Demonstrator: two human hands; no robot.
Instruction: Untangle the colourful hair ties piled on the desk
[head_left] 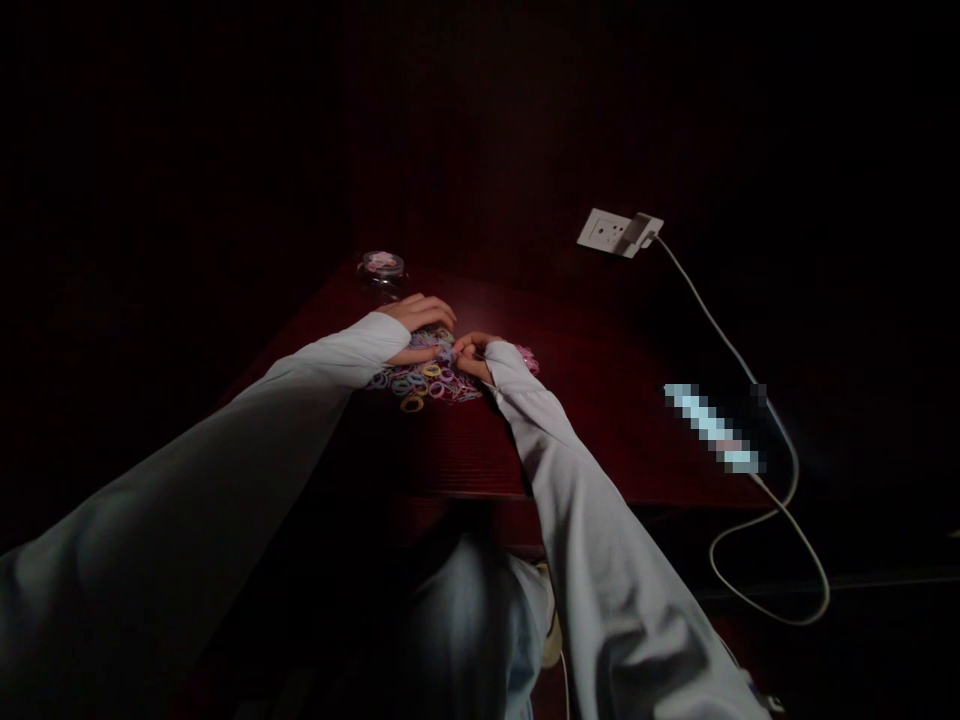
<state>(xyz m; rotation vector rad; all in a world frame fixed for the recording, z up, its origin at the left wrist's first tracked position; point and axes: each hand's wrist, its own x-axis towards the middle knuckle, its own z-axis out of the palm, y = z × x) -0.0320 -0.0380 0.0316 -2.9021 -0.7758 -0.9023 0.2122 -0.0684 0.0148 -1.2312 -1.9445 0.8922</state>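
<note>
Two pale sleeves [600, 560] reach away from the lap toward a heap of small coloured elastic bands [424, 378] in the middle of the dark red table [600, 400], where both hands meet so the fingers can work close together. The left hand [417, 318] lies curled over the heap's far edge, seemingly steadying it, while the right hand [471, 357] has its fingertips pinched narrow on a band at the pile's right side. Behind stands a small glass jar [382, 270]; well right, a white cable [750, 480] loops from the wall socket [606, 231].

Pile of small pastel elastic rings [424, 378] spread flat on table.
</note>
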